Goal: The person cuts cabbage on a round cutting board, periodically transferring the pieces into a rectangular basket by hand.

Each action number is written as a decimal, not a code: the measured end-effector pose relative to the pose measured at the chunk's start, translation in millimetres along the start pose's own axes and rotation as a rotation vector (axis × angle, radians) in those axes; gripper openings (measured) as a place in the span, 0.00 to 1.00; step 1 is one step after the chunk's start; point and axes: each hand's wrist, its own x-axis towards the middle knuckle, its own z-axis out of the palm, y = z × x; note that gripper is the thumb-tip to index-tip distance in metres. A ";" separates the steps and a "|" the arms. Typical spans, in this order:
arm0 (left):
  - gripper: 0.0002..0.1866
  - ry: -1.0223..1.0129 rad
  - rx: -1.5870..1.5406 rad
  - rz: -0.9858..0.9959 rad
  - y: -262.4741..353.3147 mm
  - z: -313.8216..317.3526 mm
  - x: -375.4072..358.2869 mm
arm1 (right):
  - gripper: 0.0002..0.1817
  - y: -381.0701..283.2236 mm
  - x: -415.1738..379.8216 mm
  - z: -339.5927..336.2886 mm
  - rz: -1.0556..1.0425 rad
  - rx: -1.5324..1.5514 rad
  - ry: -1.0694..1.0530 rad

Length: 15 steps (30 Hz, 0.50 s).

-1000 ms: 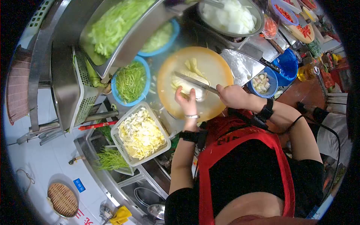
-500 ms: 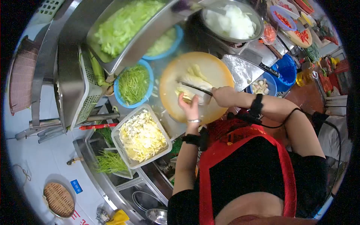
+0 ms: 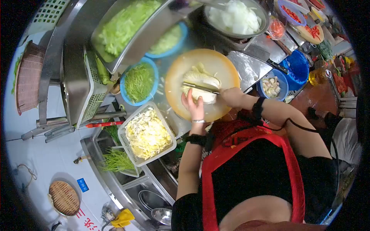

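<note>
Head view, right hand (image 3: pixel 231 96) gripping knife (image 3: pixel 200 87), left hand (image 3: pixel 194 107) pressing cabbage (image 3: pixel 202 82), probably napa, chopping board (image 3: pixel 223 65), shredded-greens bowl (image 3: pixel 139 82) beside.

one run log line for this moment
left hand: pressing napa cabbage | right hand: gripping knife, blade across cabbage | surface: round cutting board | nearby: white basket of chopped cabbage

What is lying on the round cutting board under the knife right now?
On the round cutting board lies pale cabbage. The knife in the right hand crosses it, and the left hand presses its near end. The cabbage under that hand is hidden.
</note>
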 end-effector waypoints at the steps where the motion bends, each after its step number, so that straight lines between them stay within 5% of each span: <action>1: 0.30 -0.002 0.002 0.004 -0.7 -3.9 0.8 | 0.16 5.8 4.8 3.8 -0.050 -0.049 0.044; 5: 0.30 -0.176 0.331 0.260 2.7 -52.1 3.4 | 0.16 15.4 -35.4 -25.8 -0.004 -0.136 -0.059; 7: 0.32 -0.503 0.710 0.374 0.7 -71.0 4.6 | 0.15 40.5 -76.0 -35.8 0.002 -0.180 -0.039; 10: 0.36 -0.629 0.806 0.507 11.7 -70.9 17.8 | 0.17 95.2 -112.7 -35.9 -0.132 -0.299 0.011; 12: 0.36 -0.722 0.842 0.682 11.5 -62.8 33.4 | 0.19 115.7 -112.5 -32.4 -0.003 -0.442 0.031; 15: 0.36 -0.782 0.706 0.483 5.6 -45.3 46.5 | 0.19 81.7 -83.7 -62.6 0.120 -0.351 0.031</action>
